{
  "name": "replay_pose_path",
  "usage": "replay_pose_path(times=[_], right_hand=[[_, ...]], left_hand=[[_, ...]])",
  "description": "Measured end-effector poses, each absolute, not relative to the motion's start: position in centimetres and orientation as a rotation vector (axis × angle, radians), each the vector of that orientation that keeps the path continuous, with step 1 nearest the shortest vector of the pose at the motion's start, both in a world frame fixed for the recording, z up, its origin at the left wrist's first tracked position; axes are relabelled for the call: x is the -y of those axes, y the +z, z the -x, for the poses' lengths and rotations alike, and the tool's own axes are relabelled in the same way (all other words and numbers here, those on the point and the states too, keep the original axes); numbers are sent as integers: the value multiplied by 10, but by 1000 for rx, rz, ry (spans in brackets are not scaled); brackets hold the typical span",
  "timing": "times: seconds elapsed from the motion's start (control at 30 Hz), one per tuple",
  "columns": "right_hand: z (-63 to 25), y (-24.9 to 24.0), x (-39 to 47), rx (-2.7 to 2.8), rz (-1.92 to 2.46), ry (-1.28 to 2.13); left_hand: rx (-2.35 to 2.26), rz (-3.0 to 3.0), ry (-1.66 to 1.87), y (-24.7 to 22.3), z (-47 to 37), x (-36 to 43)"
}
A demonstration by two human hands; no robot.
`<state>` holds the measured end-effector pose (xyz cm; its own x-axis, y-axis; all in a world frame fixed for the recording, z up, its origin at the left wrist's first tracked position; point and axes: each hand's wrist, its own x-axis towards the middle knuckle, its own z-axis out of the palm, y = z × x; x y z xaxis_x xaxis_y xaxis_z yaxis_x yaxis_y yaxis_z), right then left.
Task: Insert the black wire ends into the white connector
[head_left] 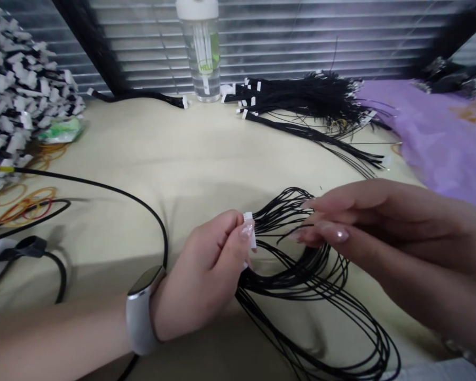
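A white connector (pixel 248 230) is pinched between the thumb and fingers of my left hand (pixel 206 270), near the middle of the view. From it a bundle of thin black wires (pixel 285 209) runs right and loops back below my left hand. My right hand (pixel 384 238) is just right of the connector, thumb and fingers closed on a thin black wire (pixel 291 232) whose short end sticks out to the left. Other wires pass behind the right fingertips, so I cannot see whether the fingers touch them.
White-and-black connectors (pixel 16 90) are heaped at the left, beside rubber bands (pixel 27 206) and a black cable (pixel 143 203). A clear bottle (pixel 204 58) stands at the back by the blinds. Wire harnesses (pixel 301 98) lie right of it, near purple plastic (pixel 440 148).
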<state>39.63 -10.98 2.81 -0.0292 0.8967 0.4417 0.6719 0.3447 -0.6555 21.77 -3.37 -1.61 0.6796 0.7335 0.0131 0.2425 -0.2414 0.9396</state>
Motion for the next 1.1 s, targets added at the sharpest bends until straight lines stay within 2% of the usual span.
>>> replay_pose_path(times=[0.1,0.2,0.43,0.67,0.77,0.97,1.1], right_hand=[[-395,28,111,1581,1261,621],[-399,26,108,1636,1318,654],[-409,23,106,1797,1568,381],[-419,27,109,1969,1481,130],[-416,28,112,1884,1447,252],[-401,25,108,1552,1245,724],[-392,16,105,1383,1228,765]], left_hand=[[-773,-1808,579,-16,-218,33],[-779,-1840,595,-14,-219,33],[-788,-1855,591,-13,-218,32],[-768,-1803,565,-15,-218,32],[-748,-1805,564,-16,-218,32],[-745,-1816,574,-16,-217,32],[-736,-1829,564,-15,-217,32]])
